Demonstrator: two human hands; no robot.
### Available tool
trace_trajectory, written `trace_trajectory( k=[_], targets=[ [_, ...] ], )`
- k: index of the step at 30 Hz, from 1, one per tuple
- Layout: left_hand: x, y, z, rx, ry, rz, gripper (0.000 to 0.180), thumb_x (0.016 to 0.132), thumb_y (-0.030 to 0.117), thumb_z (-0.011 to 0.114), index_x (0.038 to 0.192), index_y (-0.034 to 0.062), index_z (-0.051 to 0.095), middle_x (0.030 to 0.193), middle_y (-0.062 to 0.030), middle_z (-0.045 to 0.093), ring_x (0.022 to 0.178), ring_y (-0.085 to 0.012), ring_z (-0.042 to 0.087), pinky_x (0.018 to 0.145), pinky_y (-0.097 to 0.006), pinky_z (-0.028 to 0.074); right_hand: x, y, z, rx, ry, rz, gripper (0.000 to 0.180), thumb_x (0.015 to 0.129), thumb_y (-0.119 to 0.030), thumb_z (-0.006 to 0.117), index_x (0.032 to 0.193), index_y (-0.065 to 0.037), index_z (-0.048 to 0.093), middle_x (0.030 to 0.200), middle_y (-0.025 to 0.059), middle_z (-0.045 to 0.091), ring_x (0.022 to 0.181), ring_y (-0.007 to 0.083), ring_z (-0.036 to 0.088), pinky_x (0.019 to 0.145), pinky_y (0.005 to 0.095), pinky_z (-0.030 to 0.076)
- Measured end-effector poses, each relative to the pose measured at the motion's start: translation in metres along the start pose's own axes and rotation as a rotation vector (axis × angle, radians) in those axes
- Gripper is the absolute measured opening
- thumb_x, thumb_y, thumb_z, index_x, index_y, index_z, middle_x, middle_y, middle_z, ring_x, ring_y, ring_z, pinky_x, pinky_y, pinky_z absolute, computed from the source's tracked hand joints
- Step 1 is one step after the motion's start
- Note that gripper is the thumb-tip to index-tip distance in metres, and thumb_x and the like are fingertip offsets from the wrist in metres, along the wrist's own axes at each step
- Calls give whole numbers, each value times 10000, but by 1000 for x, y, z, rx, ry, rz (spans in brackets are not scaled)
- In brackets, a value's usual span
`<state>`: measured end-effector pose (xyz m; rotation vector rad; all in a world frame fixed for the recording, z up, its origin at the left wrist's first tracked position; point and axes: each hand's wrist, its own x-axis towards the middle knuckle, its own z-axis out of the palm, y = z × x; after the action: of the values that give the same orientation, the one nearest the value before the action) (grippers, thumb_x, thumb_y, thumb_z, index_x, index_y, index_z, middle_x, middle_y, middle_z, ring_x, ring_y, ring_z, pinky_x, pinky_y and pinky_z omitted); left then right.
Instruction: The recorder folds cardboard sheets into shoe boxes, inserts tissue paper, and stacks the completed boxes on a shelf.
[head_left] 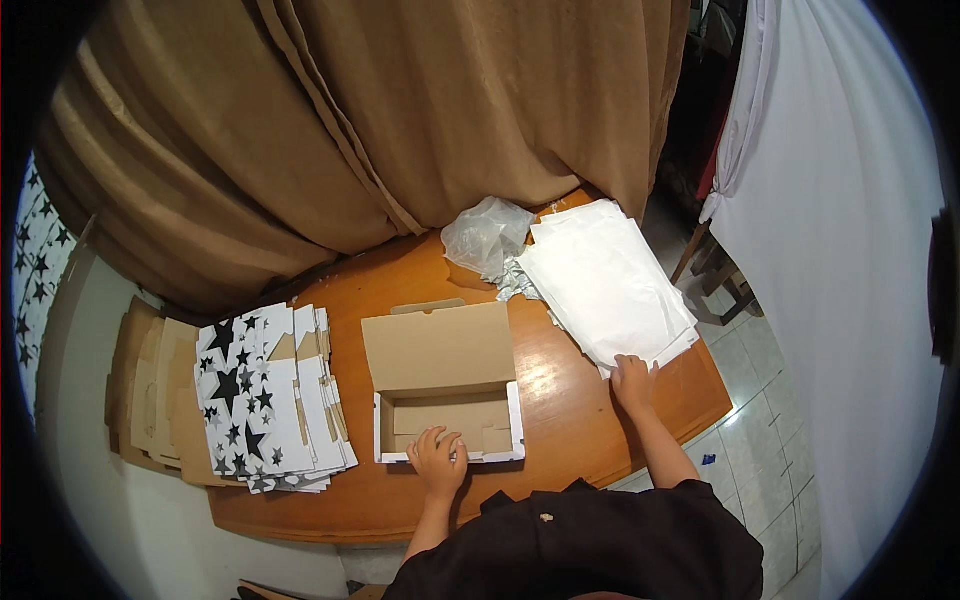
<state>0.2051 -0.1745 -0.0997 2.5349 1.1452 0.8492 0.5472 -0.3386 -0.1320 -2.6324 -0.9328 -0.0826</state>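
Observation:
A cardboard box (438,347) stands in the middle of the table, lid raised and tipped back, with brown inside and white outer walls. My left hand (438,460) grips its front wall, fingers curled over the edge into the box. To the right lies a stack of white paper sheets (600,280), its edges uneven. My right hand (632,382) is at the stack's near edge, with the fingers closed on the paper there; how many sheets are between them cannot be seen.
At the left lie flat star-printed cardboard pieces (262,400) and plain brown ones (150,385). A clear plastic bag (487,235) and crumpled scraps (516,282) sit at the back of the wooden table (340,510). Brown curtain (400,110) hangs behind; white cloth (820,240) hangs right.

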Motion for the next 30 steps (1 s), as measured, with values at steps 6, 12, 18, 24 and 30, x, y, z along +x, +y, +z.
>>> trace_trajectory(
  k=[6, 12, 18, 24, 30],
  targets=[
    [7, 5, -2, -58, -9, 30, 122, 771, 190, 609, 837, 114, 678, 1007, -67, 586, 1044, -251, 511, 916, -425, 293, -3, -20, -22, 176, 160, -62, 157, 792, -126, 604, 938, -105, 658, 969, 57, 626, 978, 238, 560, 1005, 610, 238],
    [13, 0, -13, -182, -47, 29, 120, 772, 158, 613, 860, 98, 669, 1016, -84, 584, 1010, -266, 516, 890, -395, 324, 3, -15, -17, 114, 179, -142, 97, 798, -138, 613, 852, -89, 677, 792, 56, 672, 778, 245, 629, 1034, 557, 223],
    [18, 1, -31, -247, -14, 84, 161, 771, 156, 624, 911, 86, 663, 1012, -96, 584, 1004, -278, 526, 891, -401, 342, 21, -42, -66, 251, 325, -6, 90, 807, -104, 592, 842, -86, 673, 796, 88, 672, 772, 231, 632, 1039, 525, 226],
    [50, 28, -42, -414, 36, 329, 298, 747, 133, 672, 1040, 99, 624, 1033, -100, 573, 1035, -286, 520, 878, -409, 386, 0, -112, -131, 248, 482, -309, 179, 727, -38, 613, 867, -132, 671, 870, -1, 669, 900, 218, 613, 1040, 570, 178],
    [102, 66, -51, -408, 63, 584, 471, 712, 152, 733, 1152, 101, 572, 1155, -117, 532, 1078, -311, 501, 905, -456, 375, -78, -166, -152, 326, 328, -707, 296, 653, 2, 634, 896, -164, 669, 882, -51, 661, 957, 185, 607, 1061, 573, 113]
  ],
)
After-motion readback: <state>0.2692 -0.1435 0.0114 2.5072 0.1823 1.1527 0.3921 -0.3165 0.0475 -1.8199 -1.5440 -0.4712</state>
